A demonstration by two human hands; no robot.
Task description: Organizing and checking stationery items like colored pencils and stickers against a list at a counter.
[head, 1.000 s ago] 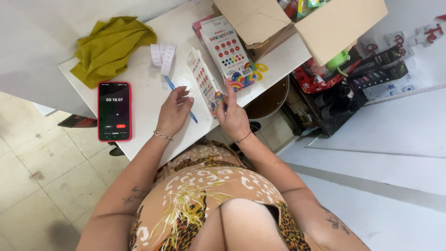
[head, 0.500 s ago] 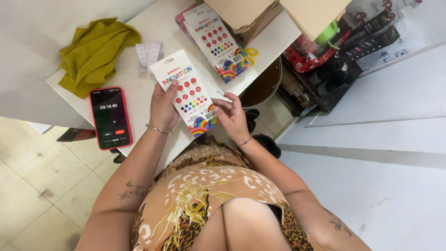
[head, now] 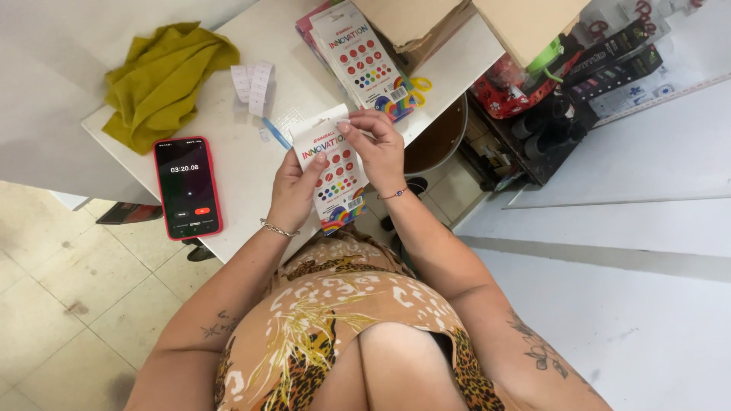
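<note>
Hands meet over the near edge of a white table, both on one flat pack of coloured dots printed on white card. The left hand grips the pack's lower left side, thumb lying across the front and fingers curled behind it, out of sight. The right hand pinches the top right corner between thumb and fingertips, closed on the upper edge. The pack is held tilted just above the table edge, its printed face up toward the camera. It looks light and thin, stiff enough to keep its shape yet likely to bend if squeezed mid-panel; the surface seems glossy, so it may slip under a loose pinch. The edges and corners look like the safest places to hold, as both hands do now. A second, similar pack lies on the table beyond the hands, with yellow-handled scissors just beside it and a brown box farther back. To the left lie a red phone with its screen lit, a blue pen near the held pack, a strip of white labels, and a crumpled mustard cloth.
</note>
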